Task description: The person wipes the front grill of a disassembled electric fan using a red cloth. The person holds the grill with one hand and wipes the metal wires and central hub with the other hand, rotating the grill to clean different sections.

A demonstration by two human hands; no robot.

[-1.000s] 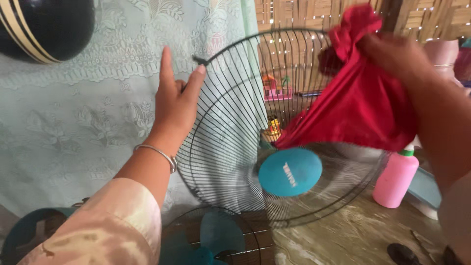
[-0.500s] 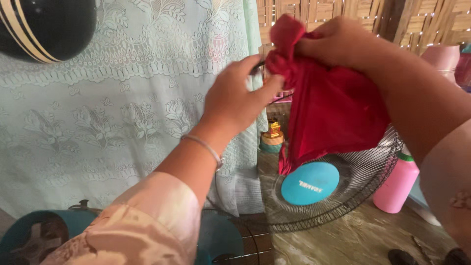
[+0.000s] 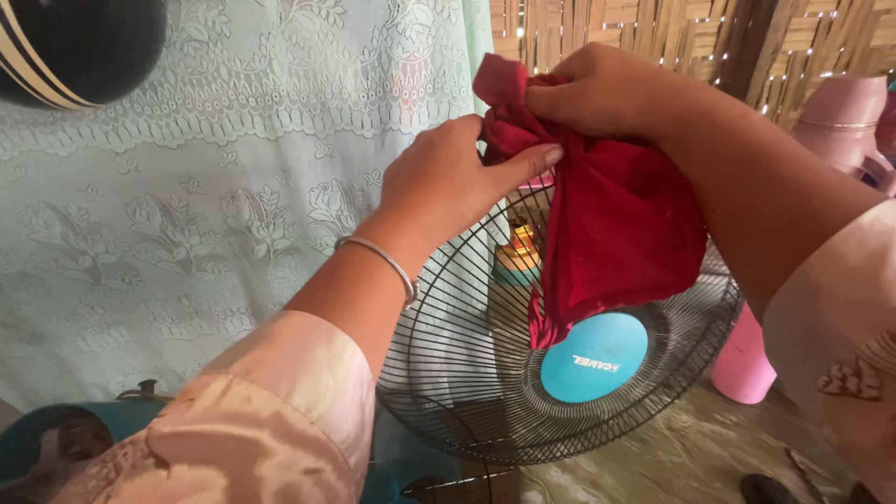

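A black wire fan grille (image 3: pixel 467 373) with a teal round centre cap (image 3: pixel 595 357) stands tilted in front of me. A red cloth (image 3: pixel 621 224) hangs over its upper right part. My right hand (image 3: pixel 607 89) grips the bunched top of the cloth above the grille. My left hand (image 3: pixel 457 182), a silver bangle on its wrist, is at the grille's top edge; its thumb and fingers pinch a fold of the cloth. The grille's top rim is hidden behind that hand.
A mint lace curtain (image 3: pixel 187 215) hangs at the left with a black striped helmet (image 3: pixel 75 42) above it. A woven bamboo wall (image 3: pixel 672 33) is behind. A pink bottle (image 3: pixel 742 359) stands right of the grille; a teal fan body (image 3: pixel 37 443) lies bottom left.
My left hand left the grille's rim and came over to the red cloth. My right hand brought the cloth left and down over the grille, which now sits lower in view.
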